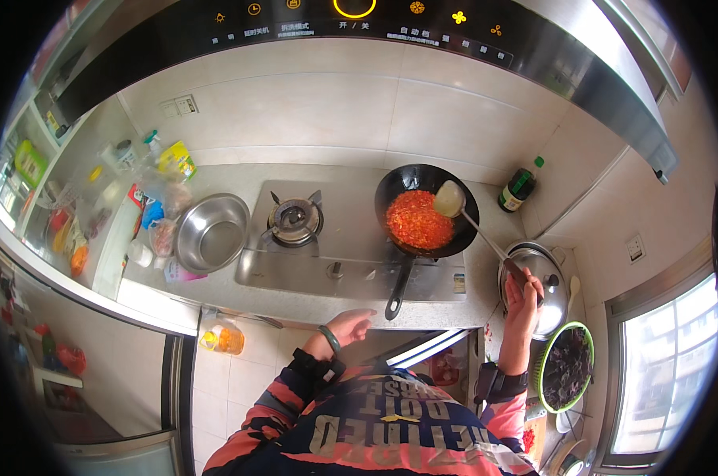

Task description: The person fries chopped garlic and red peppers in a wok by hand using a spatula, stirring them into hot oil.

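Note:
My right hand [522, 304] grips the dark brown handle of a metal wok spatula [450, 199]. The spatula's blade rests at the right side of the chopped red food [418, 220] inside a black wok [467, 238]. This wok sits on the right side of a steel gas cooktop [353, 208], its long handle [397, 291] pointing towards me. Just left of the handle's end, my left hand [350, 327] hovers at the counter's front edge, fingers loosely bent and holding nothing.
A steel basin [213, 235] stands left of the bare burner [295, 219]. On the right are a lidded pot [552, 297], a green basket of dark leaves [567, 366] and a green-capped bottle [518, 189]. The range hood [311, 24] hangs over the cooktop. An oil jug [225, 338] stands below left.

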`<state>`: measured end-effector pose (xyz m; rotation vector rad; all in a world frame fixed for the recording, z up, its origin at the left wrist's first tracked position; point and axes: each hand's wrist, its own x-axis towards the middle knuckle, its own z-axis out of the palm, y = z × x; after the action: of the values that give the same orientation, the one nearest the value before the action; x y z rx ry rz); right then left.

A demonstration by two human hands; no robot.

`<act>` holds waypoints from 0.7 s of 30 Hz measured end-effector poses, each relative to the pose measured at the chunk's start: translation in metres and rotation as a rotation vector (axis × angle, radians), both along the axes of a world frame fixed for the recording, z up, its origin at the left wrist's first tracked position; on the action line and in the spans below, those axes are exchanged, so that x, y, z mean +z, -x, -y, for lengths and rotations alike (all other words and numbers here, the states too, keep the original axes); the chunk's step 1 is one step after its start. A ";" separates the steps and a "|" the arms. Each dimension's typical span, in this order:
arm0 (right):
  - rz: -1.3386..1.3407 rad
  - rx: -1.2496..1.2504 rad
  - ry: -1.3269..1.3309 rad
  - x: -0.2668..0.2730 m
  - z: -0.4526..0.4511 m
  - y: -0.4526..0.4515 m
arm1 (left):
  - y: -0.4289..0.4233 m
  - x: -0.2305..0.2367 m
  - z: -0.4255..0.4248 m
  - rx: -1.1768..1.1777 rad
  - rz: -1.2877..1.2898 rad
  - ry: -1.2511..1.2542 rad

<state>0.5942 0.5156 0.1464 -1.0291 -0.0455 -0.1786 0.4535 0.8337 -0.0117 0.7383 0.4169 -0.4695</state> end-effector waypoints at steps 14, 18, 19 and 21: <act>-0.159 0.118 -0.120 -0.054 -0.011 -0.067 | 0.012 -0.001 -0.002 0.049 0.009 -0.001; -0.163 0.224 -0.158 -0.055 -0.023 -0.061 | 0.014 -0.003 -0.003 0.060 0.006 0.009; -0.165 0.227 -0.158 -0.049 -0.028 -0.054 | 0.015 -0.004 -0.003 0.063 0.001 0.018; -0.139 0.246 -0.088 -0.031 -0.030 -0.035 | 0.017 -0.003 -0.004 0.064 -0.004 0.027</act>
<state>0.6295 0.5454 0.1155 -0.9366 -0.0370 0.1140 0.4368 0.8375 -0.0143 0.6960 0.4357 -0.4158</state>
